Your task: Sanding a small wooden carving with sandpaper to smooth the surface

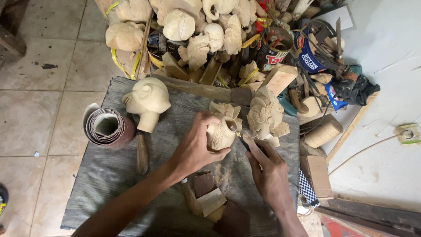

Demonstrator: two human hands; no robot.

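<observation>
My left hand grips a small pale wooden carving and holds it upright on a grey wooden board. My right hand pinches a thin dark carving tool whose tip touches the carving's right side. Another carved wooden head with a crest stands just right of the held piece. A rounder unfinished wooden head lies to the left on the board.
A roll of sandpaper and a wooden-handled tool lie at the board's left. Sandpaper scraps sit near my wrists. A heap of pale carvings, tins and tools crowds the far side. Wood blocks lie at right.
</observation>
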